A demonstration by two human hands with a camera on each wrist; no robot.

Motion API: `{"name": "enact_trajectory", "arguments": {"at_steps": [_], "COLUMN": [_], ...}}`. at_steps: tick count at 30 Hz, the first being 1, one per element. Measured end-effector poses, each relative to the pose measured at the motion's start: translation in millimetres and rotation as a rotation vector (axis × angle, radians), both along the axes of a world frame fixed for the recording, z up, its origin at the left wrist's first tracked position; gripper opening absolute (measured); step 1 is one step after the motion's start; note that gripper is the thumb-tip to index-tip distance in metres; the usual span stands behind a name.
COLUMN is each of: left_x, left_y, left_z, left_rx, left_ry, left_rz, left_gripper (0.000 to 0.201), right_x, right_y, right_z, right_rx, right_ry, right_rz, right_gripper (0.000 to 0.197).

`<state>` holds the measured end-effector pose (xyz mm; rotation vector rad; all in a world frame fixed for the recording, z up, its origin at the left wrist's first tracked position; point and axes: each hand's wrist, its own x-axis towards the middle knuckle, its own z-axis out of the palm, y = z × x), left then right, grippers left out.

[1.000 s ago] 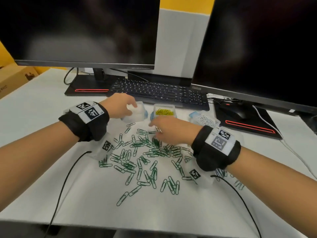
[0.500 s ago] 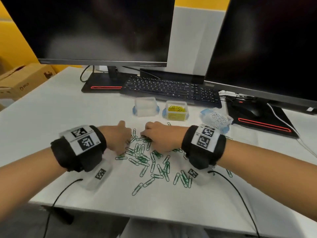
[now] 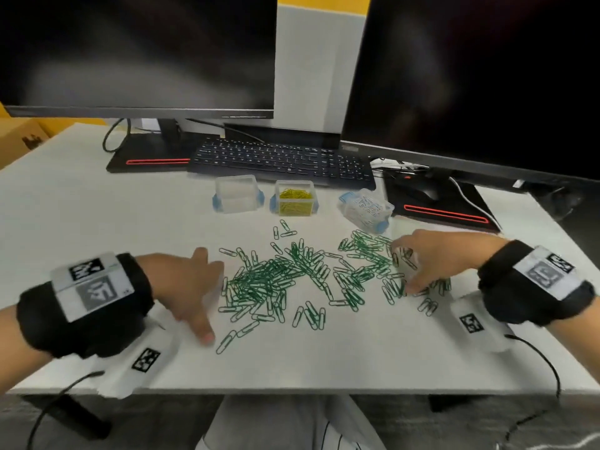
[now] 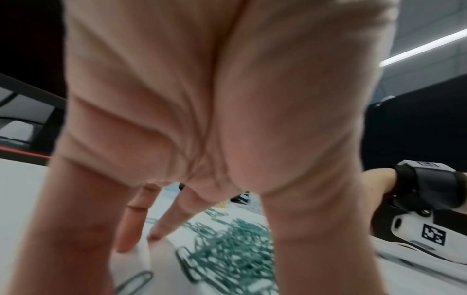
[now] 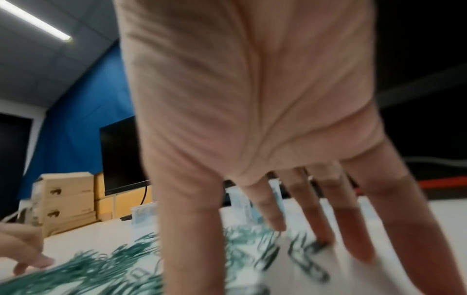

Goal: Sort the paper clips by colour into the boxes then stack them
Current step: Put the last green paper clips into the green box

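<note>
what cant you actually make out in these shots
- Contents of the tipped box: head view, too small to tell clip colour.
- Left hand fingertips: left wrist view, motion blur.
- Green clips under the right hand: right wrist view, smeared.

A white table (image 3: pixel 81 203) carries a spread of green paper clips (image 3: pixel 285 277) near its front edge. Behind them stand three small clear boxes: an empty one (image 3: pixel 236 194), one with yellow clips (image 3: pixel 294 199), and a tilted one (image 3: pixel 365 206) holding what look like white clips. Farther back lie a black keyboard (image 3: pixel 279 159), a mouse (image 3: pixel 422 190) and two monitor stands.
</note>
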<state>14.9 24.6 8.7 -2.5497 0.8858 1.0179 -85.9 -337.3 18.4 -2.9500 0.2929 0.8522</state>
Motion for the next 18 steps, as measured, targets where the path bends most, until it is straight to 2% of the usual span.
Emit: {"name": "enact_trajectory", "arguments": {"at_steps": [2, 7, 13, 15, 18], "left_x": [-6, -7, 9, 12, 15], "left_y": [-7, -41, -74, -80, -87], "left_z": [-11, -23, -20, -21, -23], "left_rx": [-0.048, -0.238, -0.394, -0.436, -0.507], "left_ry": [-0.029, -0.072, -0.116, -0.133, -0.137], "left_rz": [0.002, 0.054, 0.095, 0.101, 0.108], "left_gripper": [0.092, 0.089, 0.069, 0.068, 0.054], "right_x": [-2, 15, 49, 60, 73], "right_y": [-1, 27, 93, 109, 129], "right_z": [-8, -13, -20, -22, -21], "right_rx": [0.037, 0.099, 0.147, 0.181, 0.215], "right_ry": [-0.016, -0.041, -0.112, -0.124, -0.150], "right_rz": [-0.022, 0.071, 0.218, 0.257, 0.300], "right_gripper": [0.101, 0.070, 0.089, 0.088, 0.075]}}
